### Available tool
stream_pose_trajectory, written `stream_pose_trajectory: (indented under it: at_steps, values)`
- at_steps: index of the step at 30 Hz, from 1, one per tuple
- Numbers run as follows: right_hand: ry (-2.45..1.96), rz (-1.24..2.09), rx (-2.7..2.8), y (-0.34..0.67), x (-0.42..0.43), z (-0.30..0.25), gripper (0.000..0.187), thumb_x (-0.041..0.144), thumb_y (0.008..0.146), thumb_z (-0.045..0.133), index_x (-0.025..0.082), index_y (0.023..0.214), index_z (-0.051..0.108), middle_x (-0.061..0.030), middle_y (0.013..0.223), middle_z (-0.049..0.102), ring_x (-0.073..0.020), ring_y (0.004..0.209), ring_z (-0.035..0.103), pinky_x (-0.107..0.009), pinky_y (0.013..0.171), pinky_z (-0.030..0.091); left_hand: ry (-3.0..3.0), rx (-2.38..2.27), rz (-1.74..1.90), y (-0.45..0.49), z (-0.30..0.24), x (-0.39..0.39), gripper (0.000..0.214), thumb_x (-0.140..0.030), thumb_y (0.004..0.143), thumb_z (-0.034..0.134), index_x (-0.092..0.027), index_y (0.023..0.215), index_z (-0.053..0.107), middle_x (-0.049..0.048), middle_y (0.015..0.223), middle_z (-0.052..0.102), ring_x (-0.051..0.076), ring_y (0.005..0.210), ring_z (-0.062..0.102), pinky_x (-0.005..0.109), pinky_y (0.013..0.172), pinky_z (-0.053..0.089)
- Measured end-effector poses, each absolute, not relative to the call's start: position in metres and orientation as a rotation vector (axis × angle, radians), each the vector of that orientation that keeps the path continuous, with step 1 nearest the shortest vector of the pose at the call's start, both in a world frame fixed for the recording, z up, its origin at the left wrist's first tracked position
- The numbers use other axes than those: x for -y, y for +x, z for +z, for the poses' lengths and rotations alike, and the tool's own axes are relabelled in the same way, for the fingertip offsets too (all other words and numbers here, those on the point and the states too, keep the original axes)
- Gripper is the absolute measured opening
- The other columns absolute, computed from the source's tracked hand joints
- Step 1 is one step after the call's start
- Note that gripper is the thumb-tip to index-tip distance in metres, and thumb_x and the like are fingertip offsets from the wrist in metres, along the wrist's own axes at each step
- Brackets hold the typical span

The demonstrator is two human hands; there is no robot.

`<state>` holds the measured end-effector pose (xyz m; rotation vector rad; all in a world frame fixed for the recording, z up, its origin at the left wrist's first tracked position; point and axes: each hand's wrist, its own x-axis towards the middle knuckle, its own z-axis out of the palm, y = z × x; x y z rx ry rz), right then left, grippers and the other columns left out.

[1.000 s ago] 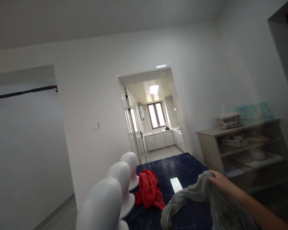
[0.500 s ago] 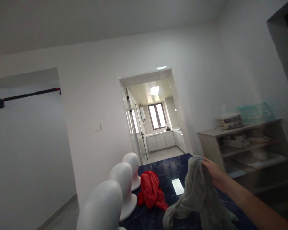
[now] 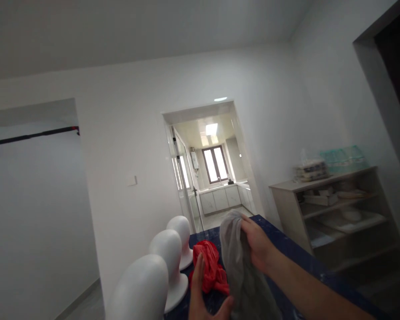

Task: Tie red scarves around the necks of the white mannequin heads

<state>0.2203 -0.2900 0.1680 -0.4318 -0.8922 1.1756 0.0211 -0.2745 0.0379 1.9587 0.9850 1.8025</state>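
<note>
My right hand (image 3: 258, 246) pinches the upper end of a grey cloth (image 3: 235, 260) between thumb and fingers, and the cloth hangs down from that grip in loose folds, running out of view below. My left hand (image 3: 202, 310) is spread, thumb and forefinger well apart, with the thumb just beside the grey cloth's lower part; I cannot tell whether they touch. Right behind my left fingers, a crumpled red cloth (image 3: 210, 262) lies in a heap on the dark blue marbled table (image 3: 274, 235), which runs beneath both my hands and on past them. To the left of my left hand, three smooth white head forms stand upright in a row leading away from me: the nearest form (image 3: 142, 289), the middle form (image 3: 166, 253) and the farthest form (image 3: 179, 231). Off to the right, beyond my right hand, a shelf unit (image 3: 285, 211) carries a teal basket (image 3: 343, 159) on top.
</note>
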Motion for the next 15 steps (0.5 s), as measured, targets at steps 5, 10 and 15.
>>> stream_pose_trajectory:
  at_steps: [5, 10, 15]
  values:
    - [-0.377, 1.178, 0.897, 0.204, 0.266, 0.163, 0.037, 0.043, 0.072, 0.086, 0.020, 0.099, 0.076, -0.0018, 0.080, 0.079, -0.0211, 0.080, 0.074, -0.032, 0.076, 0.056, 1.849, -0.751, 1.451, 0.099, 0.063, 0.242, 0.079, -0.036, 0.086, 0.071, -0.021, 0.159, 0.045, 0.0143, 0.156, 0.062, 0.032, 0.147, 0.057, 0.042, 0.122, 0.047]
    - [-0.662, 0.973, 1.031, 0.269, 0.219, 0.099, 0.038, 0.050, 0.082, 0.074, 0.022, 0.108, 0.073, -0.0047, 0.096, 0.079, -0.0210, 0.089, 0.074, -0.033, 0.079, 0.054, 1.444, -0.853, 1.450, 0.095, 0.066, 0.183, 0.093, -0.026, 0.082, 0.069, -0.017, 0.167, 0.032, 0.0141, 0.127, 0.078, 0.027, 0.107, 0.079, 0.035, 0.094, 0.062]
    - [-1.138, 0.655, 0.922, 0.344, 0.184, -0.001, 0.037, 0.047, 0.072, 0.066, 0.024, 0.101, 0.067, -0.0034, 0.088, 0.072, -0.0245, 0.083, 0.072, -0.037, 0.078, 0.053, 1.556, -1.356, 1.450, 0.060, 0.084, 0.106, 0.074, -0.018, 0.087, 0.056, -0.014, 0.161, 0.043, 0.0130, 0.125, 0.080, 0.021, 0.101, 0.080, 0.028, 0.086, 0.063]
